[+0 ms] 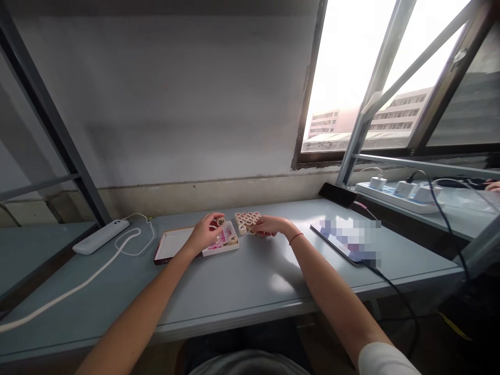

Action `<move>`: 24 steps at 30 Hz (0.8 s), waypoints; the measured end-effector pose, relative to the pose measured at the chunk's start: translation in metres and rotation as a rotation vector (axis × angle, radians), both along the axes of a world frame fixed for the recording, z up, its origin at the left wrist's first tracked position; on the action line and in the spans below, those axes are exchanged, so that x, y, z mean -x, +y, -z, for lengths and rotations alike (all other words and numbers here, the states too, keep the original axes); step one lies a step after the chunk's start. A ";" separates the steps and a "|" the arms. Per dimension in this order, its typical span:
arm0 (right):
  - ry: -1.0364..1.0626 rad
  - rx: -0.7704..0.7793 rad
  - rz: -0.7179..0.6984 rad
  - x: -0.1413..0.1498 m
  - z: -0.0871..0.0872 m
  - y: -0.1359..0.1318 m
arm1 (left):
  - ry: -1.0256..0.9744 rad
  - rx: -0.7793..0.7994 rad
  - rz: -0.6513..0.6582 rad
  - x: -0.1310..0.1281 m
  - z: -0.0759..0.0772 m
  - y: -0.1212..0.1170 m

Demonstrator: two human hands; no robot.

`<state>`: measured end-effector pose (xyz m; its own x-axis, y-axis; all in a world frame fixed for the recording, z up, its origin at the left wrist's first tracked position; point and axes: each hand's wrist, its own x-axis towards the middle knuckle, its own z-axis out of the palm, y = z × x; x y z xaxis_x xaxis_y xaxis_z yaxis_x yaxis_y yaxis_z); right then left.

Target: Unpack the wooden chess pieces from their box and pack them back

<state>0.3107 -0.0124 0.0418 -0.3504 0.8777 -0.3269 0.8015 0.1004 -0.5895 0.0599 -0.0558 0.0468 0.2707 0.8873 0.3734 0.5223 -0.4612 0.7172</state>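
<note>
My left hand (205, 232) pinches a round wooden game piece (221, 222) with a dark character on it, held just above a shallow white box (224, 245) with pink print. An open box lid (172, 244) lies to the left of it. My right hand (269, 226) rests curled on the table beside a cluster of several similar round pieces (247, 219), its fingertips touching the nearest ones. A thin red band circles my right wrist.
A white power bank (100, 236) with a looping white cable lies at the left. A tablet (347, 240) with a black cable sits at the right. A power strip (394, 194) with chargers stands on the neighbouring desk under the window.
</note>
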 end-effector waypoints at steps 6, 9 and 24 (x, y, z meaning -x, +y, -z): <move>0.003 -0.061 0.038 0.001 0.004 0.002 | 0.145 -0.022 0.031 -0.002 0.003 -0.003; 0.171 -0.125 -0.052 0.009 -0.007 -0.011 | 0.200 -0.089 0.067 -0.005 0.005 -0.007; 0.313 -0.059 0.152 -0.002 -0.001 -0.002 | 0.646 -0.169 0.021 0.009 -0.001 -0.003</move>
<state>0.3130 -0.0145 0.0431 -0.2896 0.9417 -0.1712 0.5911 0.0353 -0.8058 0.0509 -0.0589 0.0482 0.5032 0.8229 0.2638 0.8124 -0.5546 0.1802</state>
